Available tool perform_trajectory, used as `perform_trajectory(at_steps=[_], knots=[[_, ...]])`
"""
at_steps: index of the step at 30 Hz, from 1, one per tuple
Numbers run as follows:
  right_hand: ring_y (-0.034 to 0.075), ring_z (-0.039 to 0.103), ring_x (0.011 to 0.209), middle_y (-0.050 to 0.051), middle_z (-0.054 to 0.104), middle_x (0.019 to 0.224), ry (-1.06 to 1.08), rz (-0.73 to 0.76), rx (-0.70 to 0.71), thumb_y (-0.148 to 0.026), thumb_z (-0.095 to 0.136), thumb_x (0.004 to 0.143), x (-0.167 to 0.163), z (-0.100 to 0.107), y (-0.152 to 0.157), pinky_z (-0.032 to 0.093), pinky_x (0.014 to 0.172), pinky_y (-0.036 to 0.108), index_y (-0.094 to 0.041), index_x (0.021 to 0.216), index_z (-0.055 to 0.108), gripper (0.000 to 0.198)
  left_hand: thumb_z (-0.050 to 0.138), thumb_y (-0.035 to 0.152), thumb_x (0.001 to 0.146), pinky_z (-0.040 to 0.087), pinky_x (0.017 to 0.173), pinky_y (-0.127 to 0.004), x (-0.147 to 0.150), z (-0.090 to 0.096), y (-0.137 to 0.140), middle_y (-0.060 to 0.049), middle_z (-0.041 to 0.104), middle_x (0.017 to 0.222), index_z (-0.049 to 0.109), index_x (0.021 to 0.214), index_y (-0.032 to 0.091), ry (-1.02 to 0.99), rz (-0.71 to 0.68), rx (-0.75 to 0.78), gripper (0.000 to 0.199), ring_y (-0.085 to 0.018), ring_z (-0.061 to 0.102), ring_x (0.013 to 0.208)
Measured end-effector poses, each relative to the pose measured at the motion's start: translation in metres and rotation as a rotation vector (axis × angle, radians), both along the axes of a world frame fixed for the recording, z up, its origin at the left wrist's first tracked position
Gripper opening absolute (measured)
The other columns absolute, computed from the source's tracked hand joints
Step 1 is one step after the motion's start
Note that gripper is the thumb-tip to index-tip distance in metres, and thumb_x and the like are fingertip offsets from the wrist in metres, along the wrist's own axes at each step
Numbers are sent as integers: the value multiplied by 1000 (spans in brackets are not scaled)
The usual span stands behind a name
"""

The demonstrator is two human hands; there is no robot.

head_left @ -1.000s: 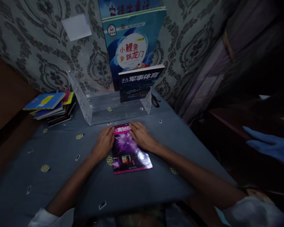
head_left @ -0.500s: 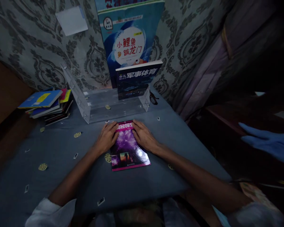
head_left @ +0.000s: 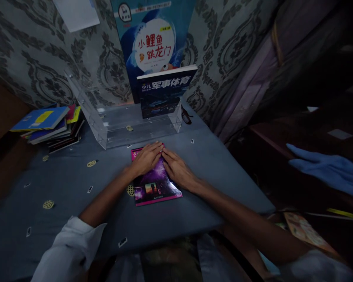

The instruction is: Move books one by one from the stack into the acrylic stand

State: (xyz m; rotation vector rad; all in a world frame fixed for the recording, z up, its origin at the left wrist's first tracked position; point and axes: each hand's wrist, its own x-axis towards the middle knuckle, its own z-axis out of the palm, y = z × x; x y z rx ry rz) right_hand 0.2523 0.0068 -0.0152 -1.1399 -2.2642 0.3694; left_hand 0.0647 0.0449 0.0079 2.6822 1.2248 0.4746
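Observation:
A purple and pink book (head_left: 156, 192) lies flat on the cloth-covered table, its cover up. My left hand (head_left: 147, 157) rests flat across the upper part of the cover, hiding most of the title. On the book's right side lies my right hand (head_left: 179, 168), fingers extended, their tips next to those of my left hand. Both hands are open, palms down, gripping nothing. Just behind them stands a clear acrylic book rack (head_left: 135, 135). It holds a dark blue book (head_left: 161, 96) at its right end, with a larger blue picture book (head_left: 155, 47) standing behind.
A stack of books (head_left: 51, 125) sits at the table's left. Eyeglasses (head_left: 186, 116) lie beside the rack's right end. A patterned wall covering (head_left: 106, 70) and a curtain (head_left: 247, 82) border the back. Off the right edge is a blue glove (head_left: 326, 168); whether worn, I cannot tell.
My left hand has slid right from the book's left edge onto its upper cover, meeting my right fingertips. My right hand stays at the book's right side. The view has shifted slightly.

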Motion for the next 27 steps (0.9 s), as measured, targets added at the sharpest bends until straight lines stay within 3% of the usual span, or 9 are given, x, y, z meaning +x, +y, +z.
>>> perform_trajectory(at_steps=[4,10,19,27], knots=[[30,47,140,24,53,147,-26,-5,-23,-23,37,100,2,4,-6,39,118,51,-4,140,53,47,38,25,103,34,120,-48,0,1,-2,-12,52,151,51,143,15,-7,-34,-30,44,-23,42,145],[29,48,140,19,55,146,13,8,-32,-23,38,100,7,6,-16,42,116,53,-11,140,55,45,39,22,101,34,120,-48,2,4,-8,-13,53,149,54,140,13,8,-68,-37,42,-23,43,144],[28,49,139,20,56,145,35,31,-57,-22,37,101,18,8,-44,42,116,50,-9,139,56,44,40,23,102,40,118,-41,4,9,-34,-15,58,144,58,135,11,-45,-145,-11,40,-21,52,138],[28,50,139,16,55,147,40,28,-74,-22,40,100,26,10,-78,44,115,54,-16,144,52,46,40,24,103,37,119,-46,7,11,-62,-11,56,147,57,137,15,-22,-163,-42,40,-22,46,143]])
